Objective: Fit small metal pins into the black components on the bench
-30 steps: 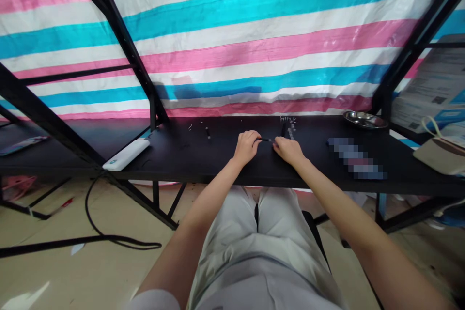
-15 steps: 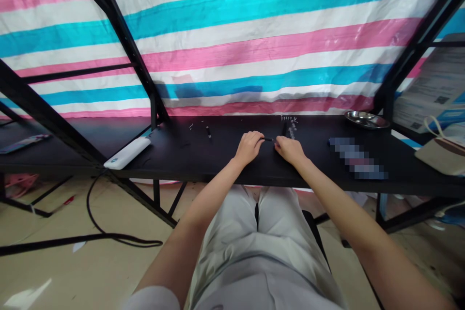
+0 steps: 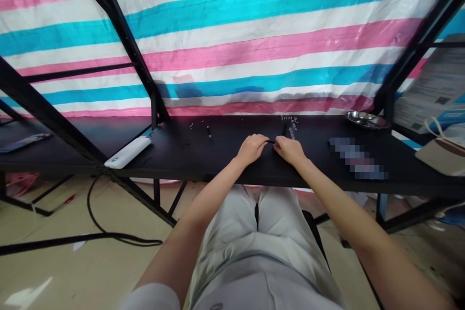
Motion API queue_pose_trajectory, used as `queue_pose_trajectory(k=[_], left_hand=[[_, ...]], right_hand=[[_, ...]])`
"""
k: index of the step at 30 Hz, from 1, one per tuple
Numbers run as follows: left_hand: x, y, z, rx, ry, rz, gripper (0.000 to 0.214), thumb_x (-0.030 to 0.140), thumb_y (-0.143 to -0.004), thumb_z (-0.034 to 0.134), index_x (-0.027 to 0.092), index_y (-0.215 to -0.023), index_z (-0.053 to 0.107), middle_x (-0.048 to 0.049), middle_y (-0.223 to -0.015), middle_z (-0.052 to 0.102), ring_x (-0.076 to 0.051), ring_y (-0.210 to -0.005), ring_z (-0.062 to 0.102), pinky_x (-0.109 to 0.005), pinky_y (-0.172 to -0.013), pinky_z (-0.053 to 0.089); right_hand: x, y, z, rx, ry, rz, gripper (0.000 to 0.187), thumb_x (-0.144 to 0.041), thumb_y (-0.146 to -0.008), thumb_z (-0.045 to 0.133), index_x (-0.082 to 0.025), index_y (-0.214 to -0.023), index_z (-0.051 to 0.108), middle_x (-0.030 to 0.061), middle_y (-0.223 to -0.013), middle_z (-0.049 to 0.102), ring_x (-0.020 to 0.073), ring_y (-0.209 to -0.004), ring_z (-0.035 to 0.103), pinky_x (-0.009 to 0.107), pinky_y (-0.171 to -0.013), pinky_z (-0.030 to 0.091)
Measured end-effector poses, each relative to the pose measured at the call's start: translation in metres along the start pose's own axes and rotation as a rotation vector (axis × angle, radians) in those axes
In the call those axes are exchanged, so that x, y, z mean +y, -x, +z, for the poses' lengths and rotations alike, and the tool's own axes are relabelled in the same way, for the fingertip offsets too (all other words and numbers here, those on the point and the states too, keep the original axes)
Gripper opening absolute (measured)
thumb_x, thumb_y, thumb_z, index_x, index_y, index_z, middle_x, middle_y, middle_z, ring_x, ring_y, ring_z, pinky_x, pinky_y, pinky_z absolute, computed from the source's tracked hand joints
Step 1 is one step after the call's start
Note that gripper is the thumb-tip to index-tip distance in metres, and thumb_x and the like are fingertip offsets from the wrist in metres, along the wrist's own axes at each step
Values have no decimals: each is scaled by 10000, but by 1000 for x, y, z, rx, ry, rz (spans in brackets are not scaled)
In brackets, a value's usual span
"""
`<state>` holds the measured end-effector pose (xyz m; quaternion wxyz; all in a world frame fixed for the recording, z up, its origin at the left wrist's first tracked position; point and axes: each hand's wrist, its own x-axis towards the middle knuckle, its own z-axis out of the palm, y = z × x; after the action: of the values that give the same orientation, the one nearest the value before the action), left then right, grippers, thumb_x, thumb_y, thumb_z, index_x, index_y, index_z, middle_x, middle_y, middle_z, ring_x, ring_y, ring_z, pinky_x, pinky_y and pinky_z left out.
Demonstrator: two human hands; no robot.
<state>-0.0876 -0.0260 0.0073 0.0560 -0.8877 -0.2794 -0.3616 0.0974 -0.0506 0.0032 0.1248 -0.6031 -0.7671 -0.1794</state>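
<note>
My left hand (image 3: 253,149) and my right hand (image 3: 288,149) are close together over the black table (image 3: 225,167). Both have their fingers closed on a thin black pen-like stick (image 3: 271,142), and only a short piece of it shows in the gap between them. Just beyond my right hand lie several small clear pieces (image 3: 292,131), with a dark upright-looking strip (image 3: 285,128) beside them. Behind these runs a row of tiny white bits (image 3: 288,118). Left of my hands lies a short black tube with a pale end (image 3: 209,131).
A white power bank-like block (image 3: 129,152) lies at the left near a black frame post (image 3: 127,34). On the right are a shiny metal dish (image 3: 366,120), a blurred-out flat item (image 3: 358,159) and a beige bag (image 3: 441,156). A striped sheet (image 3: 254,53) hangs behind.
My left hand has shifted slightly right, closer to my right hand, so less of the black stick shows between them. My right hand has barely moved.
</note>
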Motion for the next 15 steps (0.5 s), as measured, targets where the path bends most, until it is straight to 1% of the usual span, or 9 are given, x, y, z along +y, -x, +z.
queue_pose_trajectory(k=[4, 9, 12, 15], left_hand=[[0, 1, 1, -17, 11, 3, 339, 251, -937, 354, 178, -1236, 495, -72, -1008, 626, -172, -906, 565, -333, -832, 459], [-1, 1, 2, -21, 12, -12, 414, 250, -941, 318, 188, -1343, 392, -74, -971, 612, -177, -896, 557, -344, -836, 467], [-1, 1, 2, -8, 21, -21, 417, 250, -945, 303, 186, -1350, 382, -72, -937, 611, -174, -877, 560, -347, -835, 470], [0, 0, 1, 54, 40, -43, 354, 237, -945, 305, 156, -1238, 487, -81, -948, 621, -174, -890, 565, -334, -840, 468]], right_hand=[[1, 1, 4, 95, -31, -5, 235, -320, -893, 380, -172, -869, 561, 58, -859, 637, 154, -697, 573, 266, -527, 225], [3, 1, 9, 213, -91, -6, 300, -358, -900, 354, -169, -825, 575, 53, -791, 629, 140, -644, 558, 257, -524, 233], [3, 2, 9, 236, -122, -5, 331, -378, -905, 342, -168, -834, 588, 54, -771, 624, 141, -646, 558, 248, -533, 255], [4, 2, 9, 218, -141, -22, 331, -376, -905, 342, -169, -884, 600, 58, -793, 628, 147, -674, 568, 245, -549, 278]])
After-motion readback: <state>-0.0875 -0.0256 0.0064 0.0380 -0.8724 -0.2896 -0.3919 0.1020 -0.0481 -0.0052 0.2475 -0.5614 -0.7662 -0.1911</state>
